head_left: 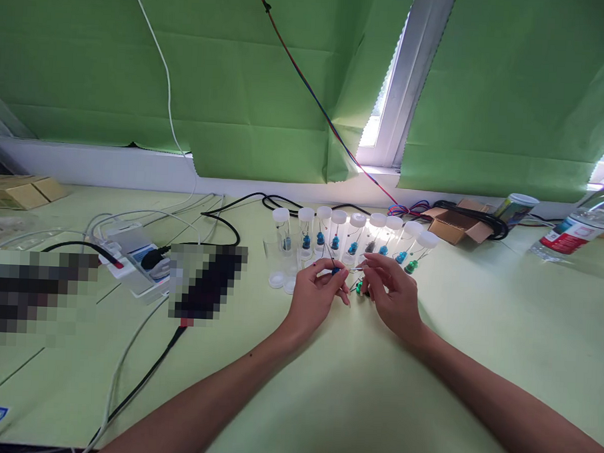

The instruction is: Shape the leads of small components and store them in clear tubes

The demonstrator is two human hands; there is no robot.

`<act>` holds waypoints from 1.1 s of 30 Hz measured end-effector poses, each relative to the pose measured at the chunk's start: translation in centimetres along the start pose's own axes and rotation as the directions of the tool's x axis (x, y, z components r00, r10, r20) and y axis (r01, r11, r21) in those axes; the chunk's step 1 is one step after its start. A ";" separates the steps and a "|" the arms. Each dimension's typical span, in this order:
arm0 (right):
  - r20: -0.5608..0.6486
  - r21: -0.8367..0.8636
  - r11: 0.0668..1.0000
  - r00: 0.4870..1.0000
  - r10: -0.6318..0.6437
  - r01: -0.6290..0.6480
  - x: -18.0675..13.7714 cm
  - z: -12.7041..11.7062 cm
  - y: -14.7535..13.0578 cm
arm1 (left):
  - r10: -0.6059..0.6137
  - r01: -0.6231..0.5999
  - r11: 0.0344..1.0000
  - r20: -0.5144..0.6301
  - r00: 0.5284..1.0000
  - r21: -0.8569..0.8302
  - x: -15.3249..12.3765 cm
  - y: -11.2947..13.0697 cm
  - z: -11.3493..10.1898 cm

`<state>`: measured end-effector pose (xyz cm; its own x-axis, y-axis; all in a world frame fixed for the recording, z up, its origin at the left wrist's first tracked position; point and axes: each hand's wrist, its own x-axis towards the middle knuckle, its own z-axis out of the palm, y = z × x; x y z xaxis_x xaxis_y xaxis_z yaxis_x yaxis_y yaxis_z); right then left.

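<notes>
Between its thumb and fingers, my left hand point(315, 295) pinches a small dark-blue part point(335, 271) with a thin dark lead sticking up. Close on its right, my right hand point(393, 294) is closed in a pinch near a thin whitish piece that runs between the hands; I cannot make out what it is. Small green parts point(359, 286) with thin leads lie on the table between the hands, partly hidden by my right fingers. Behind the hands stands a row of several clear tubes with white caps point(339, 217), holding blue or green parts with leads.
Left of the hands, an open clear tube point(272, 255) stands near a white lid point(276, 279). A white power strip point(143, 263) and cables lie further left, beside blurred dark objects. An open cardboard box point(457, 223), a can point(515, 210) and a plastic bottle point(577, 228) are at the back right.
</notes>
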<state>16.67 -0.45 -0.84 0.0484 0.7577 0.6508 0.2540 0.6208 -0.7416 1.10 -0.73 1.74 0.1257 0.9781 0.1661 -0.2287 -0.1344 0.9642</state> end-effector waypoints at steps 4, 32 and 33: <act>0.009 -0.029 1.000 1.000 -0.011 0.011 0.1 -0.1 0.0 | 0.004 -0.004 1.000 0.001 1.000 -0.001 -0.1 0.2 0.1; -0.003 -0.021 0.997 0.997 0.080 -0.080 0.3 -0.1 0.0 | 0.057 -0.059 0.995 0.029 0.998 0.083 -0.1 -0.3 -0.3; -0.003 -0.021 0.997 0.997 0.080 -0.080 0.3 -0.1 0.0 | 0.067 -0.069 0.993 0.025 0.997 0.099 -0.1 -0.3 -0.3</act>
<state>16.83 -0.25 -0.66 0.0718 0.8039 0.5903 0.2694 0.5543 -0.7875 0.86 -0.74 1.34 0.1342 0.9626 0.2352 -0.1406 -0.2164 0.9661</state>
